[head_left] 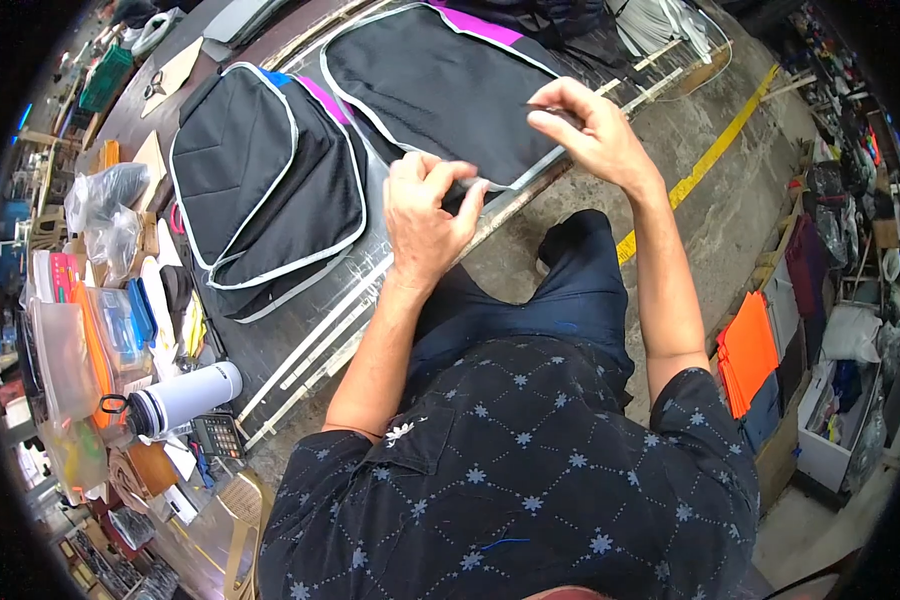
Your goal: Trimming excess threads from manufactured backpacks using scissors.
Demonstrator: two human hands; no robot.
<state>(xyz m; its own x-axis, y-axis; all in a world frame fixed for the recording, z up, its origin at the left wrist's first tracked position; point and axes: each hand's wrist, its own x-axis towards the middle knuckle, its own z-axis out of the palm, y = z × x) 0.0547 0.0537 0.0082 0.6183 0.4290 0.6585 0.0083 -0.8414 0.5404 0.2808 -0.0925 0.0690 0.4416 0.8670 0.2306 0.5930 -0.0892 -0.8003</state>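
Observation:
A large black fabric panel with grey edge binding and a purple strip lies on the worktable in front of me. At its near edge, my left hand has thumb and forefinger closed around the dark cloth by the binding. Over the panel's right corner my right hand is raised, its fingers curled in a pinch. Something small and dark shows between those fingertips, too little to name. Left of the panel sits a pile of sewn black fabric pieces with grey binding and blue and purple strips.
On the table's left stand a white bottle, a calculator, clear plastic bags and folders. Scissors rest farther back. Orange cloth hangs at the right, near a white drawer bin. A yellow line crosses the floor.

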